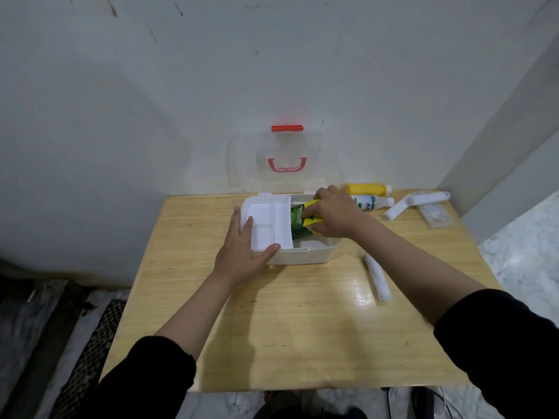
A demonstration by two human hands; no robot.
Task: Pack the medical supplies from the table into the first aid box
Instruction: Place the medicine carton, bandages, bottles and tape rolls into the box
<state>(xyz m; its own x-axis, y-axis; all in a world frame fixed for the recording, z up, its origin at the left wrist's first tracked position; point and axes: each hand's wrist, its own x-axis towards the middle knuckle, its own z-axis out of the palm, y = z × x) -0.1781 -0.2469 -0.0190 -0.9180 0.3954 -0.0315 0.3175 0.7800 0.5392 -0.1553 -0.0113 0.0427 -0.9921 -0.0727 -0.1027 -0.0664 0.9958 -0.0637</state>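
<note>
A white first aid box (302, 257) stands open on the wooden table (302, 328), its clear lid (242, 164) with red handle leaning on the wall. A white divided tray (272, 225) lies across the box's left half. My left hand (242, 252) rests flat on the box's left front corner and the tray, holding nothing. My right hand (332, 211) grips a green and yellow packet (301, 225) inside the box's right half. On the table lie a yellow bottle (367, 189), a white bottle (375, 202), white gauze rolls (414, 202) and another roll (378, 278).
A clear flat packet (434, 216) lies at the table's far right, next to the wall corner. The wall stands directly behind the box. To the left of the table the floor holds a patterned mat (90, 358).
</note>
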